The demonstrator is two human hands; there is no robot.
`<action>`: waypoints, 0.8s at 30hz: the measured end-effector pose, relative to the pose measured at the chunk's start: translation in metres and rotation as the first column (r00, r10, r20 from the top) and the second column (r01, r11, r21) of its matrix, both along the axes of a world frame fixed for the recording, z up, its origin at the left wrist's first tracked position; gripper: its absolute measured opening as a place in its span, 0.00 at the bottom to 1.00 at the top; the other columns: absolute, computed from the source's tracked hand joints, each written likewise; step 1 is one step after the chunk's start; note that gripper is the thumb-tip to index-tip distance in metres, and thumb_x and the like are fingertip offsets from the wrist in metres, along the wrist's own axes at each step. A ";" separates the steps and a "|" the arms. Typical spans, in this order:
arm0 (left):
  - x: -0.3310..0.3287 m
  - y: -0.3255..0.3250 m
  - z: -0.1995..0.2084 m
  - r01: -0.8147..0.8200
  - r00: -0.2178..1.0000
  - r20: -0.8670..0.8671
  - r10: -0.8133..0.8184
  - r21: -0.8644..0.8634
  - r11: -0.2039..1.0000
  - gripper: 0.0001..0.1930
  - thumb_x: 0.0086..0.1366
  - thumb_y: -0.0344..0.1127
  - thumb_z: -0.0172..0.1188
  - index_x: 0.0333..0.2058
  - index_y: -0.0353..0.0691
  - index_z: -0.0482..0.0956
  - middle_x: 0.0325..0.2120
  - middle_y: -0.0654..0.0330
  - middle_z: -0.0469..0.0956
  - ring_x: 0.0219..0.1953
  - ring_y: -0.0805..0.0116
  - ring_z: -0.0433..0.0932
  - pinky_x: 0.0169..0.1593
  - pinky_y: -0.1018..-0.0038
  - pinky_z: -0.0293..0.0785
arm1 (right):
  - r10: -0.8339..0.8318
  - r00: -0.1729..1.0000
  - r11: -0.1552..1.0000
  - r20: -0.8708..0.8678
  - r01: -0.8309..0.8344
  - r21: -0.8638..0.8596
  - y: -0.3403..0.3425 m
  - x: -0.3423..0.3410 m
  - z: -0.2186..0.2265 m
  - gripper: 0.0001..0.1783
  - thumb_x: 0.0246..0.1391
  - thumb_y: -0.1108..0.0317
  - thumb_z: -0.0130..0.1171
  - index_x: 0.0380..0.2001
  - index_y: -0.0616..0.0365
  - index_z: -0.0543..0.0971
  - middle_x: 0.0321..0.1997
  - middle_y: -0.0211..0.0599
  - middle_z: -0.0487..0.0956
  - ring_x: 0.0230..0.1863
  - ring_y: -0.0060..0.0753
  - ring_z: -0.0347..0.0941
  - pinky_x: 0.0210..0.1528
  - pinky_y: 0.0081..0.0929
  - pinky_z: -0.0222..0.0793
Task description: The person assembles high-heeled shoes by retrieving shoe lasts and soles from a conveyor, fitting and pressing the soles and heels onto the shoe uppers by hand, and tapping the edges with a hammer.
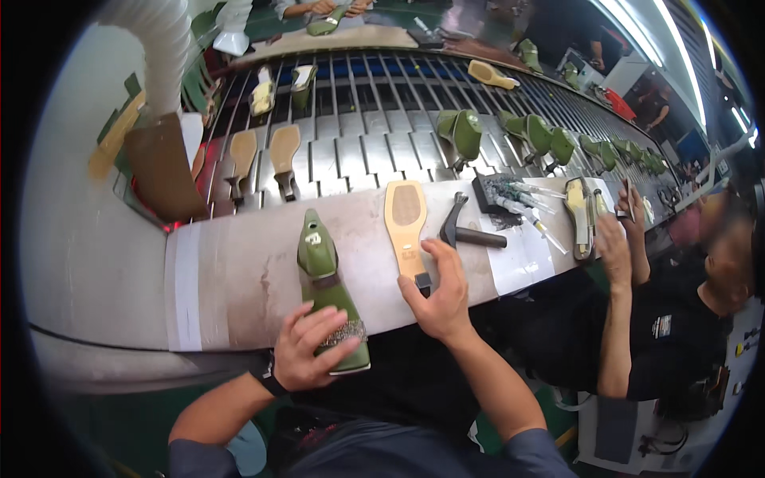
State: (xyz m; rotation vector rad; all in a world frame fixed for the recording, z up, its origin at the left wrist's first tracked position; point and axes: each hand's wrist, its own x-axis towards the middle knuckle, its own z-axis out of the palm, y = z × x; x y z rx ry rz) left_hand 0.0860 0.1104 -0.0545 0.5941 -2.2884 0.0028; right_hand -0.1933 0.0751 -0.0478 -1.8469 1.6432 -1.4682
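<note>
Bare left hand (311, 349) closed over the near end of a glossy green plastic shoe last (327, 298), fingers across its silvery glitter strap (353, 328); underside of grip hidden. Last lies on the pale, stained worktable (227, 267), wide end overhanging the near edge. Likely risks: overhang could tip it off if the grip loosens; finger pressure could shift or scuff the strap. Long axis runs near to far, leaning slightly left; narrow end points away from the person.

Bare right hand (443, 296) half-curled at the narrow, dark-tipped end of a flat tan shoe sole (407, 223); can't tell if gripping. Sole's broad rounded end points away. A rightward sweep could knock the dark-handled hammer (478, 237) beside it.

Farther right: black tray (488, 203) with clear syringe-like tubes (544, 231). Beyond: slatted metal conveyor (358, 162) carrying more green lasts (465, 135).
</note>
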 end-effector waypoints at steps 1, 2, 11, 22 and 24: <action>0.002 -0.006 0.003 0.005 0.999 0.031 -0.006 0.022 1.000 0.32 0.53 0.40 0.71 0.60 0.54 0.81 0.64 0.53 0.74 0.66 0.52 0.73 0.71 0.48 0.62 | -0.074 0.973 0.992 -0.218 0.050 -0.115 0.007 -0.003 -0.002 0.21 0.51 0.69 0.72 0.46 0.68 0.80 0.57 0.58 0.78 0.53 0.54 0.79 0.55 0.42 0.76; 0.001 -0.008 0.008 0.023 0.993 0.112 -0.028 0.049 0.999 0.33 0.53 0.40 0.70 0.61 0.55 0.80 0.66 0.55 0.74 0.68 0.54 0.72 0.73 0.48 0.59 | 0.010 0.961 1.000 -0.275 -0.016 -0.020 0.015 -0.007 -0.006 0.21 0.50 0.72 0.71 0.47 0.68 0.80 0.65 0.65 0.72 0.61 0.67 0.73 0.62 0.48 0.72; -0.004 -0.013 0.009 0.024 0.967 0.255 -0.026 0.010 1.000 0.26 0.60 0.40 0.70 0.59 0.56 0.82 0.64 0.62 0.78 0.69 0.59 0.73 0.79 0.46 0.46 | 0.221 0.693 0.941 0.687 -0.336 0.036 0.147 -0.023 -0.029 0.22 0.58 0.71 0.68 0.53 0.67 0.75 0.69 0.67 0.71 0.69 0.53 0.73 0.67 0.42 0.70; -0.017 -0.019 0.084 0.176 0.984 -0.031 -0.174 0.231 0.957 0.27 0.60 0.33 0.71 0.60 0.47 0.80 0.61 0.54 0.80 0.67 0.49 0.75 0.77 0.41 0.50 | 0.010 0.578 0.854 0.816 -0.429 0.294 0.043 -0.005 0.014 0.12 0.69 0.68 0.63 0.44 0.68 0.81 0.38 0.42 0.86 0.34 0.32 0.85 0.37 0.28 0.83; -0.029 -0.022 0.132 0.230 0.920 -0.392 -0.013 0.513 0.827 0.25 0.66 0.32 0.69 0.61 0.37 0.77 0.58 0.49 0.81 0.63 0.53 0.79 0.70 0.52 0.67 | 0.011 0.599 0.850 0.801 -0.428 0.308 0.033 -0.006 0.013 0.13 0.70 0.65 0.63 0.42 0.67 0.82 0.37 0.41 0.86 0.33 0.29 0.84 0.34 0.26 0.81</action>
